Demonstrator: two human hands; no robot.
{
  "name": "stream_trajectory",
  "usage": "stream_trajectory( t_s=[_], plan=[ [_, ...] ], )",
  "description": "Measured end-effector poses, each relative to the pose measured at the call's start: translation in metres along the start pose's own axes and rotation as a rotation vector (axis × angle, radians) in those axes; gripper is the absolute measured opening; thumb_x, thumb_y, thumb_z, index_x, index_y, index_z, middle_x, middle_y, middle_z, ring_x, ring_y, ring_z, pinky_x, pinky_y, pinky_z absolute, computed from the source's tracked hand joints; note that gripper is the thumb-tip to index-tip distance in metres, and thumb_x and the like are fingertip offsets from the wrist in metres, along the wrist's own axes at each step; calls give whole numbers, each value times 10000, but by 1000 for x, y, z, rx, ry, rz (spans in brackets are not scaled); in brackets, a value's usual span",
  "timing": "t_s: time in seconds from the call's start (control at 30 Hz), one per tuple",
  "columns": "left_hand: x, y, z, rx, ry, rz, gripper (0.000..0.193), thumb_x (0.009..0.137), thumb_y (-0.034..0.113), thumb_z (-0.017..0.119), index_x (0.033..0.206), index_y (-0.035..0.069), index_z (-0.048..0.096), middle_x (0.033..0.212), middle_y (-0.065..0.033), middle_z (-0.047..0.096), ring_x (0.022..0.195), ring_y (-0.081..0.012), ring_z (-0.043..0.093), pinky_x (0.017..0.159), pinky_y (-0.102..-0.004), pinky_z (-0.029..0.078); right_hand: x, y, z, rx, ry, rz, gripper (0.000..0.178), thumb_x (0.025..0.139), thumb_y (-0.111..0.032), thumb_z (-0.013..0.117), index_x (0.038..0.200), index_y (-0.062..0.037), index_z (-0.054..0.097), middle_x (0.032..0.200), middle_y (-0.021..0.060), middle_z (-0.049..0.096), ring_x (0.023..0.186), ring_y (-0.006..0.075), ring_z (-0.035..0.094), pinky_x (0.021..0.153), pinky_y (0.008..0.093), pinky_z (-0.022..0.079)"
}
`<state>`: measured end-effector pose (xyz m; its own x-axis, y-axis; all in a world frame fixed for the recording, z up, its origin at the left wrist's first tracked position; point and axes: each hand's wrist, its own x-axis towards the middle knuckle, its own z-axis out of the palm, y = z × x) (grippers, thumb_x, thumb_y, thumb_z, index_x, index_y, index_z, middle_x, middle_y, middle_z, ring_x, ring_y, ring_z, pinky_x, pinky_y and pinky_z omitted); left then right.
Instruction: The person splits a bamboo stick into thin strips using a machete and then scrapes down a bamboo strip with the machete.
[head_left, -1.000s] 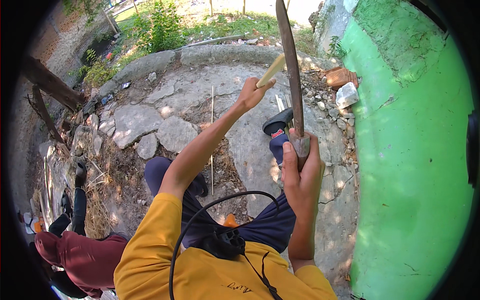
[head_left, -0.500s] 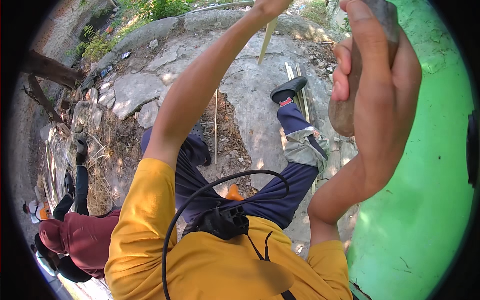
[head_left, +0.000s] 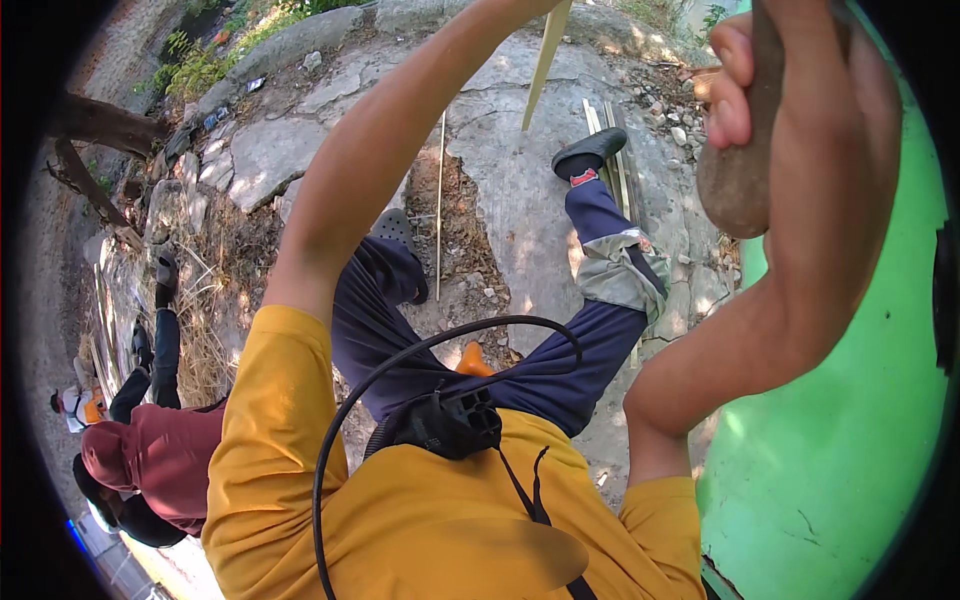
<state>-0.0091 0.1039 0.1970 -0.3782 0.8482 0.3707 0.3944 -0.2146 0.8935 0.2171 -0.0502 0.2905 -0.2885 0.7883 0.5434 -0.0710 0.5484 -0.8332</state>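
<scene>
Toward one o'clock, at the top edge, the left hand (head_left: 533,6) grips a pale, flat wooden strip (head_left: 547,65) that slants down to a narrow lower end; its fingers are cut off. At two o'clock the right hand (head_left: 818,90) curls tightly round a worn, rounded brown handle (head_left: 738,190). A red ankle patch (head_left: 584,177) is too small to read. Toward four o'clock stands a green wall (head_left: 840,430); cracked concrete (head_left: 520,190) spreads at twelve.

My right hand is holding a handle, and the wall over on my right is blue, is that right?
Not quite: the wall is green, not blue, as the head view shows. Your right hand is indeed holding a handle.
</scene>
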Motion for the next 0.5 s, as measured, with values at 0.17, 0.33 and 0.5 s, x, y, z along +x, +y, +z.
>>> stream_trajectory(
  t_s=[0.17,0.33,0.5],
  plan=[
    [-44,-130,45,-52,72,-105,410,942,378,650,799,-3,701,576,4,521,561,-122,482,523,-368,406,-15,110,1,-245,-207,306,307,1004,-320,575,951,-18,597,628,29,537,556,149,494,548,391,380],
    [-52,-117,49,-106,-40,-100,435,963,365,651,643,84,559,569,38,469,512,-72,421,477,-301,343,-21,89,-21,-187,-205,343,338,1005,-337,575,964,-2,592,608,42,515,547,134,444,552,381,370],
    [-58,-100,45,-284,-224,-71,420,940,334,715,642,80,562,561,32,469,506,-90,437,484,-290,343,-22,82,-32,-139,-204,368,345,1015,-347,570,985,-3,582,624,21,517,527,112,473,513,340,397]
  ],
)
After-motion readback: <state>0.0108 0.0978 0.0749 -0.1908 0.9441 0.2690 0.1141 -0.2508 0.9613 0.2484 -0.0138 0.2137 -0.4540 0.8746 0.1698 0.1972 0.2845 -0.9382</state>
